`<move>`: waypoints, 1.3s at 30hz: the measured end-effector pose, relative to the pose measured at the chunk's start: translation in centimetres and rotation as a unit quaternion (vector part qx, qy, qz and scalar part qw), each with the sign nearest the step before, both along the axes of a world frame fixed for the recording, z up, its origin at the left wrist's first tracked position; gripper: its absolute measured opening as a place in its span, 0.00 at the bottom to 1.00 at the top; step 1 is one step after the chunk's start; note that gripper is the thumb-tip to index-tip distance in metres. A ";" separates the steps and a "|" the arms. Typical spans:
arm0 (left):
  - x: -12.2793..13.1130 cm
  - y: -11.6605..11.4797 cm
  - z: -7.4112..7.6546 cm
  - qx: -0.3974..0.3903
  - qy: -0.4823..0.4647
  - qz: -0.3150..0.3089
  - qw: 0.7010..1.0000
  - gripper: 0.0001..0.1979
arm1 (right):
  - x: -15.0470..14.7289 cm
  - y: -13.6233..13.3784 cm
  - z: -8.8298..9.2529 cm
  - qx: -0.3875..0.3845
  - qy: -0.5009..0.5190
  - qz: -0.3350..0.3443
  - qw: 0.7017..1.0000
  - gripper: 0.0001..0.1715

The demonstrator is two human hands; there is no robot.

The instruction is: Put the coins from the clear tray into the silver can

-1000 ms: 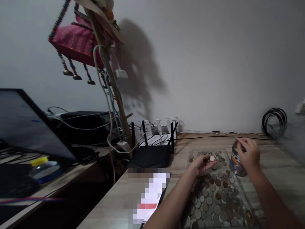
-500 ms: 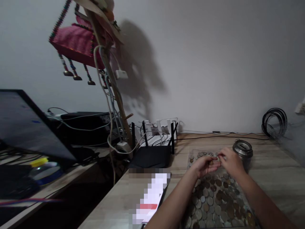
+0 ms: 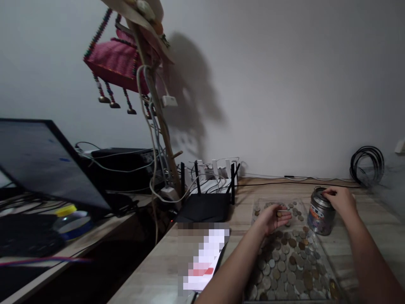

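Observation:
Many coins [image 3: 286, 264] lie spread on a clear plastic sheet [image 3: 318, 253] on the wooden table [image 3: 373, 236]. My left hand [image 3: 272, 217] hovers over the far part of the spread, palm up and cupped, with a few coins lying on its fingers. My right hand [image 3: 340, 199] is over the lid of a metal coin tin [image 3: 320, 211] that stands upright at the sheet's right edge; its fingers are pinched together at the lid, and what they pinch is too small to make out.
A black router [image 3: 205, 202] with antennas and a power strip stand left of the coins. A blurred-out phone [image 3: 202, 261] lies at the table's near left. A dark monitor [image 3: 41, 160], tangled cables and a coiled black cable [image 3: 367, 165] line the wall.
My right hand went from the coin tin to my left hand's coins, then back to the tin's lid. My left hand stayed cupped over the spread.

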State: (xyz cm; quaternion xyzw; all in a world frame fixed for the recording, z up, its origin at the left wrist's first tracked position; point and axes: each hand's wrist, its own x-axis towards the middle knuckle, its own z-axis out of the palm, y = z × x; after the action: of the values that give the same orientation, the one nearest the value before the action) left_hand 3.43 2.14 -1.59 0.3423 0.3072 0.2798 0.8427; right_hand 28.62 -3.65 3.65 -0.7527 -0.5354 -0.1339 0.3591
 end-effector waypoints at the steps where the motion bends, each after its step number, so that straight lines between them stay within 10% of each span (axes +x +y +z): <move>1: -0.1 0.0 0.0 -0.004 -0.015 -0.006 1.000 0.16 | -0.4 -0.2 0.1 0.018 -0.016 -0.004 1.000 0.13; 5: -0.3 -0.1 0.4 -0.017 -0.067 -0.026 0.997 0.23 | -4.6 -0.8 -0.4 0.105 -0.069 0.065 0.990 0.16; 11: -0.3 -1.1 1.4 -0.001 -0.124 -0.051 0.991 0.27 | -12.0 -0.7 -3.4 -0.063 -0.096 0.349 0.930 0.16; 20: 0.5 -2.2 1.2 0.173 0.053 -0.048 0.982 0.25 | -8.0 -0.6 -1.8 0.037 -0.112 0.227 0.967 0.17; 22: 0.8 -2.4 0.9 0.296 0.166 -0.001 0.941 0.19 | -5.2 -0.9 -0.5 0.109 -0.093 0.106 0.984 0.16; 26: 1.1 -2.0 0.3 0.452 0.304 0.036 0.838 0.10 | -1.1 -1.1 1.2 0.016 -0.055 -0.033 0.998 0.14; 31: 0.8 -0.8 -0.4 0.464 0.330 0.080 0.818 0.09 | -0.3 -0.8 0.9 -0.044 -0.015 -0.026 0.999 0.12; 39: 0.3 -1.7 -0.9 0.523 0.361 -0.027 0.772 0.10 | -3.3 -1.0 0.7 0.118 -0.037 0.123 0.985 0.17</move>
State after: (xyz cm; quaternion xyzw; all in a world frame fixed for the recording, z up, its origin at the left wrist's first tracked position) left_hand 3.68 0.42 -2.44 0.8140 0.3857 0.2303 0.3682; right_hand 25.29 -4.68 4.38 -0.6279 -0.6175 -0.1782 0.4389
